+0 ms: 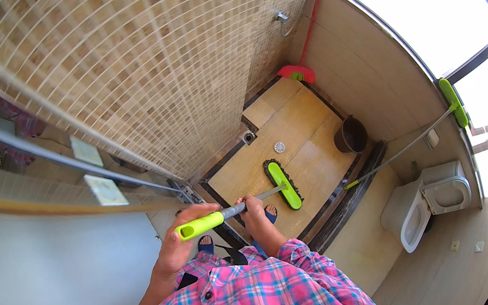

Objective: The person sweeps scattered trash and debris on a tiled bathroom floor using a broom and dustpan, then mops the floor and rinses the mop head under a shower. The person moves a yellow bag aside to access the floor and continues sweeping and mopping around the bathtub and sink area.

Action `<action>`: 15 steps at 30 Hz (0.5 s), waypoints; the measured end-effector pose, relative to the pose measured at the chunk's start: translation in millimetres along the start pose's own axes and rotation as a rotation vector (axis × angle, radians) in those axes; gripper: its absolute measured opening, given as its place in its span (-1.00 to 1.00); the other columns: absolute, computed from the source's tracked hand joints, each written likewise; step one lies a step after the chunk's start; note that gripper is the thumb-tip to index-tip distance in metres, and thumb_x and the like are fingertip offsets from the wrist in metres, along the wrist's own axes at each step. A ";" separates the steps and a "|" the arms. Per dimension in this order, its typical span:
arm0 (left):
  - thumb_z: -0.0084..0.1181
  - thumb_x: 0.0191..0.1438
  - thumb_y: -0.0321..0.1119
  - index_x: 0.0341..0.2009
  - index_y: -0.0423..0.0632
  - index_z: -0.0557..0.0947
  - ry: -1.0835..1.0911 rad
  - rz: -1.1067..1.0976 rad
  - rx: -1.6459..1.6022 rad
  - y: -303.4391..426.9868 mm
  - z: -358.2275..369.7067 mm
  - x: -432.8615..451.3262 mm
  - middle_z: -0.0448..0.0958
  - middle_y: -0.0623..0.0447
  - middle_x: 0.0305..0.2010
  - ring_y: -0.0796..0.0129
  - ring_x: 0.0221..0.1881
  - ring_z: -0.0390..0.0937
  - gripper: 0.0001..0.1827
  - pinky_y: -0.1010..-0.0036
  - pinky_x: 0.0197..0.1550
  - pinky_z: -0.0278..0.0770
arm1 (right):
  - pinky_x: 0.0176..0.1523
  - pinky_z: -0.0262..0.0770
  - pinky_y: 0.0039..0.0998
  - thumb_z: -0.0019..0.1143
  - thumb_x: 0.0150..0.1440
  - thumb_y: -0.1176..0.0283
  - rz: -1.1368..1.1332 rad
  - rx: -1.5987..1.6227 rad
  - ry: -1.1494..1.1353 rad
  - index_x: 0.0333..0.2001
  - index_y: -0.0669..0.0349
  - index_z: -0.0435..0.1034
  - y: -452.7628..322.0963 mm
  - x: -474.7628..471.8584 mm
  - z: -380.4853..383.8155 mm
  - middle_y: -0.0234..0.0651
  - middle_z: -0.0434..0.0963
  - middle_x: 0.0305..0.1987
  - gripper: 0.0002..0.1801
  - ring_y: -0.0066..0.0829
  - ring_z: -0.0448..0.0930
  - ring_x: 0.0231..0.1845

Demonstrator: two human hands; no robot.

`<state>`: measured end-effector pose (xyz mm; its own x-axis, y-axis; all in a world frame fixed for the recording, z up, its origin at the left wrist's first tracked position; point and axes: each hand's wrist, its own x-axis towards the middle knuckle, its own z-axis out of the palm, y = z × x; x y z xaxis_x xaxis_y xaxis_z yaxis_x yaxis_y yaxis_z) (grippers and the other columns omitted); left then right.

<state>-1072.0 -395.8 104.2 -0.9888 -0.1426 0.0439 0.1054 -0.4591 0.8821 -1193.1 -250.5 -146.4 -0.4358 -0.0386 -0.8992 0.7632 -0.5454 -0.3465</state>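
Observation:
A floor scrub brush with a bright green head [284, 185] and dark bristles lies with its bristles on the tan tiled shower floor. Its grey pole slants back towards me. My right hand [254, 211] is closed round the grey part of the pole. At the pole's end, the green grip [200, 226] sits between the thumb and fingers of my left hand [177, 242], which holds it loosely. Beyond the brush head is a round white drain cover [279, 147]. A sandalled foot [270, 212] stands close to the brush head.
A dark bucket [351, 135] stands at the shower's far right corner. A red broom [297, 72] leans at the back. Another green-headed brush [454, 103] rests against the window ledge. Right of the dark raised kerb [346, 200] is a toilet [411, 212]. Mosaic wall [146, 41] rises left.

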 end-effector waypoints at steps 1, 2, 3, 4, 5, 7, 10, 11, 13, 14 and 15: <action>-0.22 0.13 0.27 0.03 -0.23 0.38 -0.056 -0.014 -0.056 -2.6 22.6 23.8 0.42 -0.21 0.03 -0.05 0.19 0.27 -0.25 0.11 0.32 -0.02 | -0.52 0.50 -0.29 -0.19 0.08 0.56 0.058 0.043 -0.001 -0.35 0.41 0.19 -20.4 3.1 -1.1 -0.14 0.37 -0.55 -0.90 -0.28 0.44 -0.59; -0.26 0.11 0.31 -0.16 -0.20 0.46 -0.125 0.062 0.001 -5.0 39.5 48.4 0.47 -0.18 -0.11 -0.03 0.14 0.32 -0.28 0.08 0.32 -0.05 | -0.46 0.54 -0.28 -0.18 0.11 0.53 0.115 0.097 -0.051 -0.29 0.41 0.16 -40.2 6.2 -5.7 -0.13 0.37 -0.51 -0.85 -0.26 0.45 -0.56; -0.21 0.10 0.28 -0.36 -0.15 0.48 -0.176 0.092 -0.011 -6.7 55.6 67.1 0.49 -0.09 -0.32 0.05 -0.05 0.43 -0.35 0.06 0.29 -0.03 | -0.40 0.57 -0.26 -0.16 0.14 0.51 0.173 0.164 -0.091 -0.22 0.42 0.13 -56.7 7.1 -14.8 -0.11 0.37 -0.48 -0.81 -0.25 0.47 -0.52; -0.22 0.09 0.27 -0.43 -0.10 0.46 -0.233 0.078 0.016 -8.5 69.2 83.1 0.47 -0.06 -0.41 0.08 -0.17 0.44 -0.39 0.06 0.24 0.05 | -0.34 0.59 -0.23 -0.17 0.15 0.49 0.186 0.186 -0.076 -0.20 0.43 0.12 -73.8 6.6 -26.8 -0.09 0.39 -0.45 -0.78 -0.22 0.49 -0.49; -0.23 0.08 0.25 -0.51 -0.06 0.45 -0.289 0.094 0.054 -10.3 79.2 95.9 0.44 -0.02 -0.50 0.11 -0.30 0.44 -0.41 0.07 0.18 0.12 | -0.29 0.60 -0.20 -0.17 0.17 0.47 0.193 0.200 -0.068 -0.17 0.43 0.10 -90.7 7.1 -35.8 -0.06 0.40 -0.42 -0.76 -0.19 0.51 -0.46; -0.21 0.07 0.24 -0.53 -0.06 0.45 -0.261 0.087 0.082 -14.7 104.3 113.9 0.43 -0.01 -0.54 0.15 -0.37 0.42 -0.43 0.11 0.09 0.19 | -0.22 0.61 -0.15 -0.17 0.19 0.45 0.225 0.158 -0.072 -0.15 0.44 0.08 -127.5 10.8 -40.0 -0.02 0.41 -0.36 -0.74 -0.14 0.54 -0.41; -0.22 0.07 0.24 -0.56 -0.02 0.43 -0.135 0.175 0.091 -8.6 130.1 130.8 0.40 0.02 -0.59 0.22 -0.45 0.38 -0.44 0.15 -0.08 0.27 | -0.14 0.62 -0.09 -0.19 0.22 0.46 0.261 0.025 -0.145 -0.13 0.49 0.06 -158.0 3.9 -30.1 0.11 0.41 -0.23 -0.71 0.00 0.57 -0.28; -0.23 0.08 0.25 -0.57 0.00 0.42 -0.094 0.204 0.088 0.1 133.8 135.6 0.39 0.04 -0.61 0.23 -0.47 0.37 -0.44 0.15 -0.11 0.28 | -0.14 0.62 -0.09 -0.20 0.22 0.46 0.290 -0.003 -0.189 -0.13 0.51 0.06 -164.3 -2.2 -25.1 0.12 0.42 -0.22 -0.71 0.01 0.57 -0.27; -0.24 0.08 0.27 -0.59 0.02 0.40 -0.084 0.267 0.115 19.0 141.1 138.9 0.36 0.07 -0.64 0.27 -0.51 0.35 -0.43 0.17 -0.17 0.30 | -0.15 0.63 -0.09 -0.20 0.23 0.47 0.340 -0.040 -0.307 -0.13 0.53 0.07 -177.6 -13.9 -12.9 0.15 0.42 -0.20 -0.71 0.03 0.57 -0.24; -0.18 0.04 0.25 -0.55 -0.08 0.46 -0.085 0.316 0.071 24.7 143.5 141.4 0.41 0.02 -0.65 0.21 -0.53 0.39 -0.41 0.13 -0.18 0.33 | -0.15 0.63 -0.09 -0.20 0.23 0.47 0.348 -0.069 -0.311 -0.15 0.53 0.08 -185.7 -16.3 -5.2 0.14 0.43 -0.22 -0.72 0.02 0.58 -0.24; -0.19 0.04 0.27 -0.57 -0.04 0.44 -0.096 0.306 0.113 28.5 145.4 144.1 0.39 0.04 -0.65 0.24 -0.53 0.37 -0.41 0.15 -0.18 0.33 | -0.15 0.63 -0.09 -0.20 0.23 0.47 0.365 -0.071 -0.368 -0.16 0.53 0.09 -193.7 -17.9 1.7 0.13 0.44 -0.23 -0.73 0.01 0.58 -0.24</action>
<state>-1226.8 -301.9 203.8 -0.9192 -0.1731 0.3536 0.3915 -0.3069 0.8675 -1334.0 -145.6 -62.8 -0.2638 -0.5142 -0.8161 0.9219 -0.3833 -0.0565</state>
